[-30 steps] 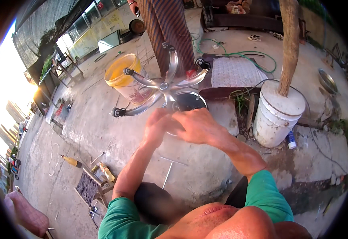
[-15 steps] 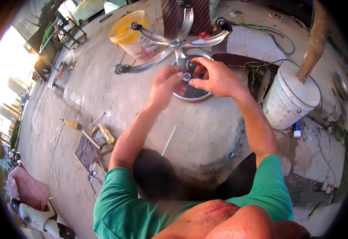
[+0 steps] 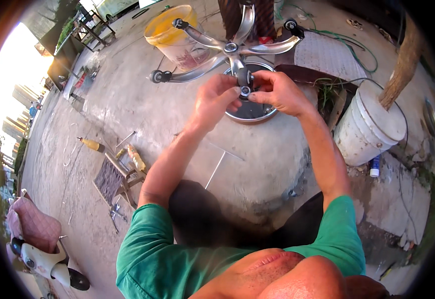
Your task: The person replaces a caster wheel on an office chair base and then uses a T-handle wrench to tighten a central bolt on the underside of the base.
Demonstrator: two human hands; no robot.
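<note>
A shiny metal five-armed chair base (image 3: 231, 48) with black casters stands in front of me, its arms spread out. Its nearest arm points toward me and ends in a caster (image 3: 244, 77). From the left, my left hand (image 3: 217, 99) has its thumb and curled fingers at the lower part of this caster. My right hand (image 3: 279, 93) closes on its right side, thumb low and fingers higher. Some fingertips are hidden behind the caster. Below the hands lies a round black disc with a silver rim (image 3: 251, 119).
A yellow-and-white bucket (image 3: 175, 42) stands far left of the base. On the right is a white bucket (image 3: 369, 124) beside a tree trunk (image 3: 401, 70). A T-shaped rod (image 3: 216, 169) lies on the concrete, with a small stool (image 3: 112, 178) and tools further left.
My right hand's fingers have come in closer around the caster, and my left hand has settled against it. The whole view has shifted slightly.
</note>
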